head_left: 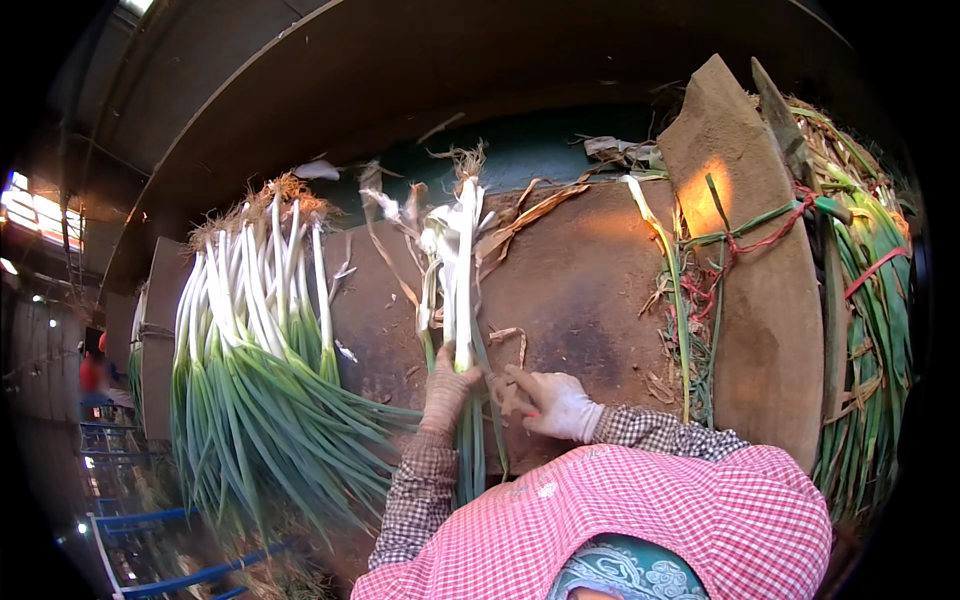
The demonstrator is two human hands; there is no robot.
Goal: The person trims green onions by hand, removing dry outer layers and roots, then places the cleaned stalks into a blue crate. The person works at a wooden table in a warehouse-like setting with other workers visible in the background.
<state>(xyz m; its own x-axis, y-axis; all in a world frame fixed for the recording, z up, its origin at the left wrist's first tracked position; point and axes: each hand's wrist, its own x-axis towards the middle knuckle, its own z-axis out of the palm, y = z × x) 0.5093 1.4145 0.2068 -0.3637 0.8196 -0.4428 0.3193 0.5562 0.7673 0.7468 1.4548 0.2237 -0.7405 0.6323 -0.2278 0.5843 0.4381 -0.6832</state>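
Note:
My left hand (447, 392), in a soiled glove, is closed around a few green onions (463, 270) at the point where white stalk turns to green leaf. Their roots point to the far side, and the leaves hang toward me. Loose pale skins and dry leaves lie beside the stalks. Just to the right of the stalks is my right hand (565, 405), also gloved, its fingers drawn together. The brownish fingertips blur into what may be dry leaf, so what they hold cannot be made out. A large pile of green onions (255, 290) lies to the left, roots away from me.
The brown work surface (590, 290) carries dirt and dry scraps. An upright brown board (745, 270) stands at right, with red and green ties (765, 230) beside it. Beyond it are more bundled green onions (870, 300). Blue metal frames (165, 517) stand at lower left.

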